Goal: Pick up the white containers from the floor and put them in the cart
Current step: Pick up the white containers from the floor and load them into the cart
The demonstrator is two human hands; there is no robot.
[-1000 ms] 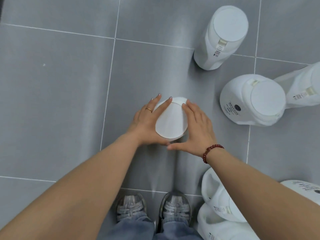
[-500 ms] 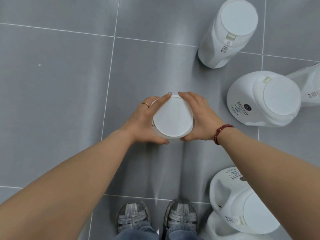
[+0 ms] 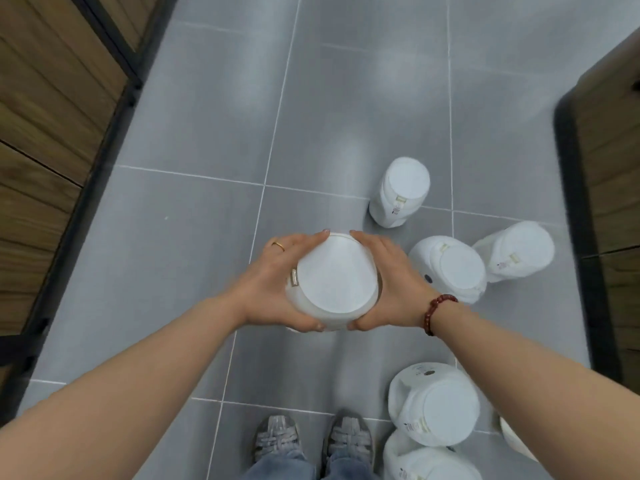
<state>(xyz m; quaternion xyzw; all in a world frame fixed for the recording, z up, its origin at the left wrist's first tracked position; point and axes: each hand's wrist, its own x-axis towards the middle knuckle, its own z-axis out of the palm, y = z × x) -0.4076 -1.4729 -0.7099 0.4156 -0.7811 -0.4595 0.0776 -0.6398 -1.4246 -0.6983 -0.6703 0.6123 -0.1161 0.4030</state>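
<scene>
A white container (image 3: 334,277) with a round flat lid is held well above the grey tiled floor, between both of my hands. My left hand (image 3: 273,282), with a gold ring, grips its left side with fingers curled round it. My right hand (image 3: 394,285), with a red bead bracelet at the wrist, grips its right side. Several more white containers stand on the floor to the right: one further off (image 3: 401,192), two side by side (image 3: 450,268) (image 3: 516,251), and others close to my feet (image 3: 434,403) (image 3: 422,460). No cart is in view.
Wooden panelling with a black frame (image 3: 52,133) runs along the left. A dark-edged wooden unit (image 3: 609,168) stands on the right. My shoes (image 3: 311,441) are at the bottom centre. Grey tiled floor (image 3: 194,237) stretches ahead between the two units.
The container has risen from the floor in both hands, and the view has pulled back and up, bringing the wooden units on both sides into sight.
</scene>
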